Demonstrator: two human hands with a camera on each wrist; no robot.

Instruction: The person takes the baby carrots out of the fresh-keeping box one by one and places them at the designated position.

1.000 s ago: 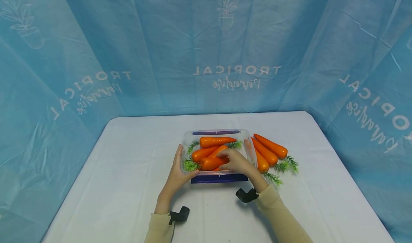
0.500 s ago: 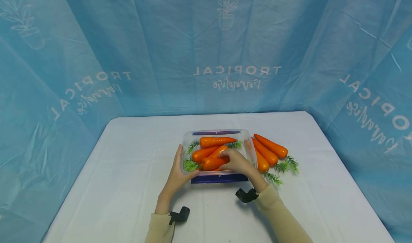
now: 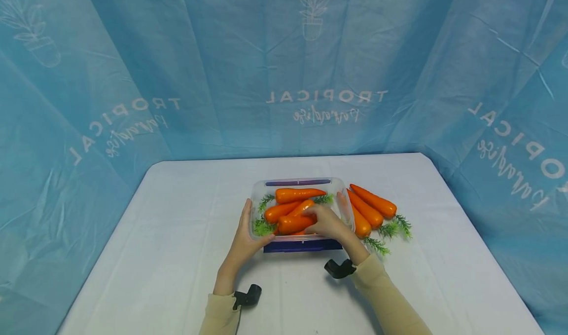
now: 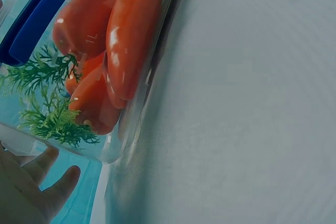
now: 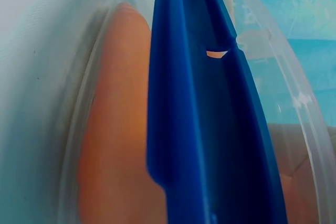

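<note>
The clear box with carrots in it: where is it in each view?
Head: the box sits just below the picture's centre.
Left wrist: the box fills the upper left, partly cut off.
Right wrist: the box, close up, spans most of the picture.
Landmark in all three: the dark blue flap, along the box's near side in the head view.

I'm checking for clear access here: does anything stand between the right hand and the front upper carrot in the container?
Nothing visible does. In the head view, the right hand reaches into the open-topped container and holds the front upper carrot directly.
</note>
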